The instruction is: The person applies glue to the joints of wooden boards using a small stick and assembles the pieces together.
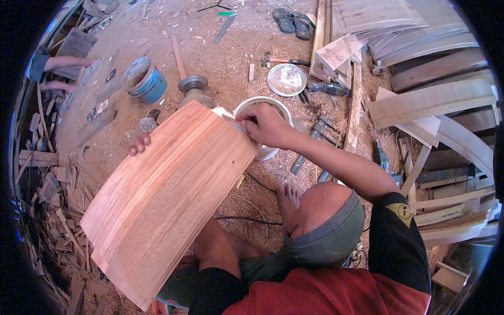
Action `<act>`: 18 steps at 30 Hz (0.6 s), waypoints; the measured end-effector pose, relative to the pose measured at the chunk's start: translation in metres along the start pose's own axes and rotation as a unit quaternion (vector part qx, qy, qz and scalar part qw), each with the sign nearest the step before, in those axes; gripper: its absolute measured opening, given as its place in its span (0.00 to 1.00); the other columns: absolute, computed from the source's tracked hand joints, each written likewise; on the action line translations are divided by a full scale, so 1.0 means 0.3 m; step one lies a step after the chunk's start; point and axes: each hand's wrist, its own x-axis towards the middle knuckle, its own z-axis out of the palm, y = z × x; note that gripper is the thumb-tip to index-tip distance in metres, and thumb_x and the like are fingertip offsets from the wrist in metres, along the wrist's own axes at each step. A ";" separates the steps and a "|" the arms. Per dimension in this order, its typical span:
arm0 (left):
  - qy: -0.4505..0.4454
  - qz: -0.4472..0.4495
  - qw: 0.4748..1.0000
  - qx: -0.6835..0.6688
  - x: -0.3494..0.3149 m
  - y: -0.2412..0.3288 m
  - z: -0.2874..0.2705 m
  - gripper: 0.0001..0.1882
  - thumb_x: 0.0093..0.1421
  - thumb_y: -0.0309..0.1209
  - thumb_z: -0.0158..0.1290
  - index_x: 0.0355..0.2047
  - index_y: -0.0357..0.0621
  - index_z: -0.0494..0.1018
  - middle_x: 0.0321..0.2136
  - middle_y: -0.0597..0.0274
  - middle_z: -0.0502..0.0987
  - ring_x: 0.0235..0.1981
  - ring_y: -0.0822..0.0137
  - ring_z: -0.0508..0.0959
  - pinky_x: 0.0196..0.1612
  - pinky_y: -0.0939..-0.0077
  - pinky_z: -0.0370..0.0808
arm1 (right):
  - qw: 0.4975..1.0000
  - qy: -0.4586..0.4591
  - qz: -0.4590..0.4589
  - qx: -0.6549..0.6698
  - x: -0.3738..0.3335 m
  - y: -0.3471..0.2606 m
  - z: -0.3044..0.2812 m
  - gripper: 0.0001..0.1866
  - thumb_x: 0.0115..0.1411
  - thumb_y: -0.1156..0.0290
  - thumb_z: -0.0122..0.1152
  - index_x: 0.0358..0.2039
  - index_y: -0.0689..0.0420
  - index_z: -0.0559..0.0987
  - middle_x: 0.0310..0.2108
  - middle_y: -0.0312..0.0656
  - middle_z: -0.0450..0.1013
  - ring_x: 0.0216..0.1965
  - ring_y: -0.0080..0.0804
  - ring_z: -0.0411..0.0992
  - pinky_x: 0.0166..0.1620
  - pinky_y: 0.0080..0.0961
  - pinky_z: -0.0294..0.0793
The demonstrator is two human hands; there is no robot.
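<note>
A large curved panel [173, 194] of reddish-brown wood strips lies slanted across my lap. My left forearm passes beneath it, and the fingertips of my left hand [139, 144] curl round its far left edge; the rest of that hand is hidden. At the panel's upper end, my right hand [265, 126] is closed in a pinch on a thin, flat, pale piece. Its kind is not clear. A bright white patch [224, 112] shows on the panel's end beside those fingers. Just behind my right hand stands a white bucket [283, 111], partly hidden.
A blue bucket [152, 86] stands at the left, near a round metal disc [192, 84]. Beyond lie a white lid [286, 80], a hammer [289, 61] and sandals [293, 23]. Stacked boards [441, 102] and a drill [380, 156] are at the right. Another person's legs [65, 63] show far left.
</note>
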 end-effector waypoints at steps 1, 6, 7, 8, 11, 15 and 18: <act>0.011 0.000 1.000 0.011 -0.004 -0.008 0.012 0.25 0.69 0.51 0.37 0.56 0.50 0.67 0.55 0.59 0.70 0.59 0.52 0.65 0.64 0.46 0.57 | 0.997 -0.013 0.032 0.066 0.002 0.009 -0.004 0.12 0.55 0.75 0.56 0.38 0.62 0.83 0.30 0.54 0.79 0.31 0.44 0.79 0.38 0.38 0.77; 0.078 0.012 0.995 0.065 -0.003 0.012 0.092 0.27 0.69 0.53 0.37 0.58 0.51 0.66 0.56 0.58 0.69 0.60 0.51 0.64 0.65 0.46 0.55 | 0.957 -0.022 0.171 0.232 0.013 -0.001 -0.068 0.13 0.58 0.73 0.59 0.43 0.64 0.82 0.25 0.42 0.78 0.26 0.24 0.75 0.31 0.25 0.75; 0.094 0.011 0.993 0.076 -0.001 0.008 0.102 0.27 0.69 0.53 0.36 0.58 0.51 0.66 0.57 0.58 0.68 0.60 0.51 0.64 0.65 0.46 0.55 | 0.957 -0.023 0.172 0.232 -0.003 0.007 -0.084 0.13 0.58 0.73 0.59 0.43 0.64 0.82 0.25 0.42 0.78 0.26 0.24 0.75 0.31 0.25 0.75; 0.109 0.012 0.990 0.088 -0.006 0.009 0.113 0.27 0.68 0.53 0.36 0.58 0.51 0.66 0.57 0.58 0.68 0.61 0.51 0.63 0.65 0.45 0.55 | 0.972 -0.033 0.126 0.197 -0.024 0.016 -0.098 0.12 0.58 0.74 0.59 0.42 0.64 0.82 0.25 0.43 0.77 0.26 0.26 0.75 0.32 0.26 0.75; 0.147 0.016 0.982 0.118 -0.009 0.008 0.149 0.28 0.68 0.54 0.36 0.59 0.51 0.65 0.58 0.58 0.68 0.61 0.50 0.63 0.66 0.45 0.54 | 0.996 -0.029 0.004 0.082 -0.109 0.056 -0.112 0.12 0.63 0.73 0.58 0.44 0.62 0.81 0.25 0.38 0.76 0.23 0.19 0.70 0.27 0.24 0.71; 0.186 0.017 0.972 0.145 -0.019 0.003 0.196 0.30 0.68 0.56 0.35 0.60 0.51 0.64 0.59 0.58 0.67 0.62 0.49 0.62 0.67 0.44 0.53 | 1.000 -0.005 -0.023 0.016 -0.197 0.023 -0.074 0.11 0.55 0.78 0.57 0.39 0.63 0.82 0.29 0.52 0.77 0.31 0.42 0.76 0.38 0.34 0.75; 0.219 0.009 0.962 0.161 -0.027 -0.009 0.216 0.31 0.68 0.57 0.34 0.61 0.51 0.63 0.60 0.58 0.66 0.63 0.48 0.61 0.67 0.44 0.52 | 0.990 -0.023 0.027 0.138 -0.197 0.039 -0.058 0.11 0.58 0.76 0.58 0.40 0.62 0.83 0.24 0.44 0.77 0.25 0.29 0.74 0.29 0.27 0.73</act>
